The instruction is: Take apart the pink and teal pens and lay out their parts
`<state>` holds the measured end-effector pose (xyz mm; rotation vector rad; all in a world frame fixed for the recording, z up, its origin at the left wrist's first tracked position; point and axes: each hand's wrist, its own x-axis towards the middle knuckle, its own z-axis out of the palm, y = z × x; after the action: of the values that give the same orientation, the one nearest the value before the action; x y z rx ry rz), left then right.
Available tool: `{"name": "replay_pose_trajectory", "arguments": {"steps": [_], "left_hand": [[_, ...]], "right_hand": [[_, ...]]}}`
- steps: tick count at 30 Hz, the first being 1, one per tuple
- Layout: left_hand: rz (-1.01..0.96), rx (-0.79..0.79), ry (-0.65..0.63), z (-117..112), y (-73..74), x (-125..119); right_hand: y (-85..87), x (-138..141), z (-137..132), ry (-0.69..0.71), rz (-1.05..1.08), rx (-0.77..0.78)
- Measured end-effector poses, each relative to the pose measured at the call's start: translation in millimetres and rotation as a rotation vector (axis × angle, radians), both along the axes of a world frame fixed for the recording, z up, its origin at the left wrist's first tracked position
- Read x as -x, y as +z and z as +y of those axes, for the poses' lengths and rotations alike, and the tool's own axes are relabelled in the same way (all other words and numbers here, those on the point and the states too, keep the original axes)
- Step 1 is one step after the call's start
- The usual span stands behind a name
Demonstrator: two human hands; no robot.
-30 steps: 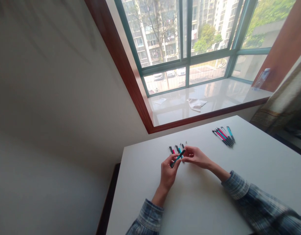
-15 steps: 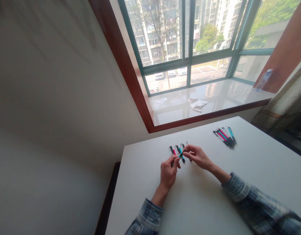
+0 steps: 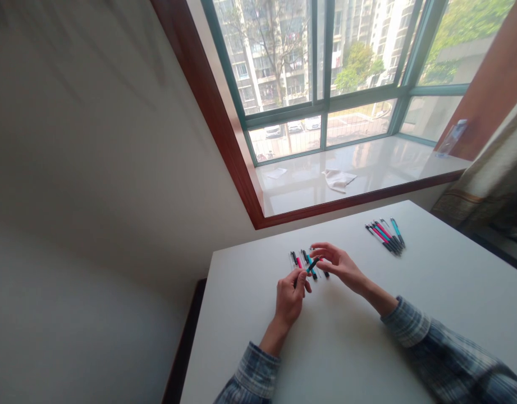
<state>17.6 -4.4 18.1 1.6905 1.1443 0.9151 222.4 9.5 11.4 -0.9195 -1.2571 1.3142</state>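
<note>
My left hand [image 3: 289, 297] is closed on a teal and black pen [image 3: 312, 265], pinching its lower end so it slants up to the right. My right hand [image 3: 341, 264] hovers just right of the pen's tip with the fingers spread and nothing clearly in them. Both hands are above a short row of pens [image 3: 298, 260], pink, teal and black, lying on the white table [image 3: 346, 348]. The right fingers cover the right end of that row.
A second bunch of pens [image 3: 387, 231] lies at the table's far right. Behind the table is a glossy window sill [image 3: 376, 163] with a white cloth [image 3: 338, 179] on it. A curtain [image 3: 489, 174] hangs at the right; the wall stands at the left.
The right hand has let go of the teal pen and opened its fingers over the row. The left hand keeps the pen and has lowered it slightly.
</note>
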Motion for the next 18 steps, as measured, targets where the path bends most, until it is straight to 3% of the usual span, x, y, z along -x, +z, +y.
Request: {"name": "replay_pose_trajectory", "arguments": {"steps": [18], "left_hand": [[-0.105,0.097,-0.057,0.2,-1.6,-2.8]], "right_hand": [[-7.1,-2.1,3.5,0.021,0.12,0.071]]}}
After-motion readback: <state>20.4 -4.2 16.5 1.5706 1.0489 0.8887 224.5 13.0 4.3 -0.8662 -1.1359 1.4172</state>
